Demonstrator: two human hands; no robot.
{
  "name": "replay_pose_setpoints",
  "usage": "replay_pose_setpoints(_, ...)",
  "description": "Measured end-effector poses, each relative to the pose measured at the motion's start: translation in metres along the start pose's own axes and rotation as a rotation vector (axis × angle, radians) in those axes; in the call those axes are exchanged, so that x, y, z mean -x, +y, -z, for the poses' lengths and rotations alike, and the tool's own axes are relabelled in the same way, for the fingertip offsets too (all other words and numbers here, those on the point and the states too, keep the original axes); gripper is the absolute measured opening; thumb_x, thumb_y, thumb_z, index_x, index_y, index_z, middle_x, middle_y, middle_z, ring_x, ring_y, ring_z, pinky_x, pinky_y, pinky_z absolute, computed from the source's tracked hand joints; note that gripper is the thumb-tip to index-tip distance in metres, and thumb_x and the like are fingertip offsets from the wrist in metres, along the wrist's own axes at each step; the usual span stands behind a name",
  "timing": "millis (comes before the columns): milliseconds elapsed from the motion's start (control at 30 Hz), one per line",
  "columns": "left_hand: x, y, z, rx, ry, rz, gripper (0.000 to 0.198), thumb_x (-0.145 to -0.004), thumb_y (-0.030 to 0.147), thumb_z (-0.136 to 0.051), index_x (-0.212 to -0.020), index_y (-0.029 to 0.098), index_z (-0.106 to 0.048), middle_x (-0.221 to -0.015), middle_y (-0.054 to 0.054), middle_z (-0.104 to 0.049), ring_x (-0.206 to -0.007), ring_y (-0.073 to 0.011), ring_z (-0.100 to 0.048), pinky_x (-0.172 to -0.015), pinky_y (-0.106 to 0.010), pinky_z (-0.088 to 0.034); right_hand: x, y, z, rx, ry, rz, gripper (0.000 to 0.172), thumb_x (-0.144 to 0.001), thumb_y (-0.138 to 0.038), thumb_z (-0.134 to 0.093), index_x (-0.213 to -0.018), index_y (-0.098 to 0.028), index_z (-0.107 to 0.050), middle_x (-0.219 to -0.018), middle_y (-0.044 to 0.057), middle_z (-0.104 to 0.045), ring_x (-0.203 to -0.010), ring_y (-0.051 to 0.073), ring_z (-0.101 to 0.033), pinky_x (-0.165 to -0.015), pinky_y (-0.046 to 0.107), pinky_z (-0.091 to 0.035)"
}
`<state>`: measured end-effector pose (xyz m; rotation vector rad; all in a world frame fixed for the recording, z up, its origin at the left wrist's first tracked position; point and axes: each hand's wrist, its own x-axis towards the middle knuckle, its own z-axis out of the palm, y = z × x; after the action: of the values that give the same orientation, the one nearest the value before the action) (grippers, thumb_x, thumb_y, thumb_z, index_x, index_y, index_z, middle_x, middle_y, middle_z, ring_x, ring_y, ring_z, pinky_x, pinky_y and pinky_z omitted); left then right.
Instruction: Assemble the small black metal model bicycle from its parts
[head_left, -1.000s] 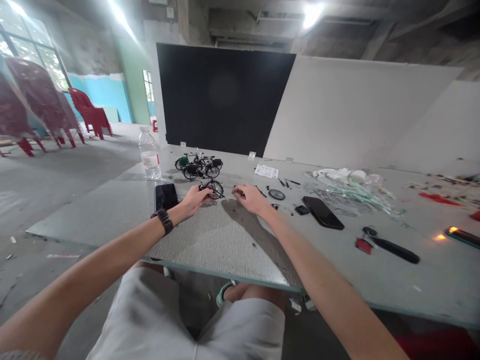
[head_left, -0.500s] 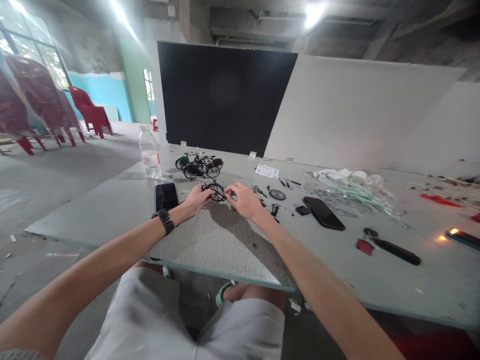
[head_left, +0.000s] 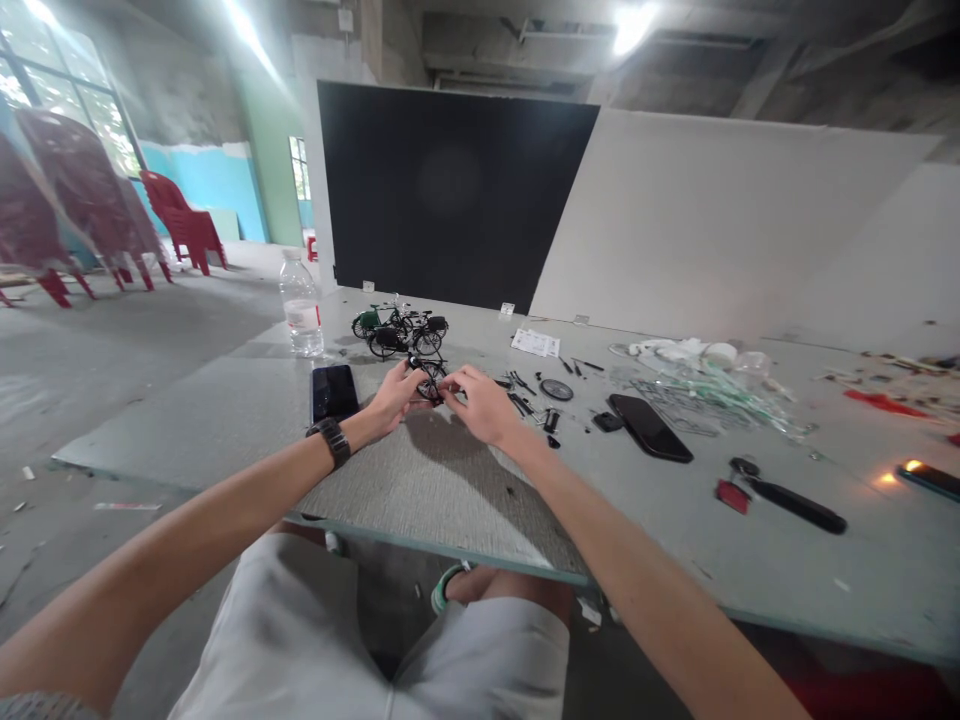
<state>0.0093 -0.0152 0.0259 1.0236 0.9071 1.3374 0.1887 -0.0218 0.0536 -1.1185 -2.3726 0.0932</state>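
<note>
A small black model bicycle frame with one wheel (head_left: pixel 427 377) is held just above the grey table (head_left: pixel 450 480). My left hand (head_left: pixel 395 396), with a black watch on its wrist, grips the model from the left. My right hand (head_left: pixel 480 403) pinches it from the right with fingers curled. Both hands touch the model and nearly meet. Just behind them stand two finished model bicycles, one green (head_left: pixel 373 320), one black (head_left: pixel 405 340). A loose black wheel (head_left: pixel 556 389) and several small black parts (head_left: pixel 525 405) lie right of my right hand.
A dark phone (head_left: pixel 333 391) lies left of my left hand, a water bottle (head_left: pixel 301 305) behind it. Another phone (head_left: pixel 649 427), a black tool with a red piece (head_left: pixel 787 500), plastic bags (head_left: pixel 697 375) and a paper sheet (head_left: pixel 535 342) lie to the right. Red chairs (head_left: pixel 184 220) stand far left.
My right hand moved left from the loose parts to the model bicycle and closed on it. My left hand lifted the model slightly. Both hands now hold it together.
</note>
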Motion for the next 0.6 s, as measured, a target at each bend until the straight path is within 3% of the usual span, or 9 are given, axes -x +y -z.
replay_pose_setpoints(167,0.0026,0.0017,-0.0018,-0.047,-0.016,-0.009,0.014,-0.085,0.022,-0.061,-0.094,0.022,-0.050,-0.076,0.002,-0.060,-0.067,-0.0126,-0.063,-0.063,-0.028,-0.060,0.0003,-0.0025,-0.0011,-0.022,0.006,-0.015,0.023,-0.104,-0.031,-0.050,-0.108,-0.020,-0.070,-0.108,0.008,-0.065,-0.088,0.018,-0.062,-0.072,0.027,-0.043)
replay_pose_setpoints(367,0.0024,-0.0004,-0.0008,-0.061,-0.111,0.021,0.030,-0.084,0.026,-0.072,-0.106,0.023,-0.052,-0.093,-0.002,-0.065,-0.076,-0.0140,-0.066,-0.065,-0.028,-0.060,0.0009,-0.0006,-0.0017,0.002,0.040,-0.044,0.020,-0.103,-0.031,-0.052,-0.106,-0.019,-0.069,-0.106,0.008,-0.065,-0.082,0.017,-0.060,-0.067,0.027,-0.040)
replay_pose_setpoints(600,-0.0003,-0.0024,0.0044,0.042,-0.168,-0.013,0.036,-0.092,0.050,-0.068,-0.111,0.020,-0.062,-0.099,-0.006,-0.068,-0.077,-0.0153,-0.069,-0.067,-0.030,-0.061,0.0019,0.0013,-0.0014,0.005,0.077,-0.055,0.021,-0.104,-0.032,-0.050,-0.103,-0.020,-0.068,-0.106,0.008,-0.065,-0.079,0.017,-0.060,-0.063,0.027,-0.039)
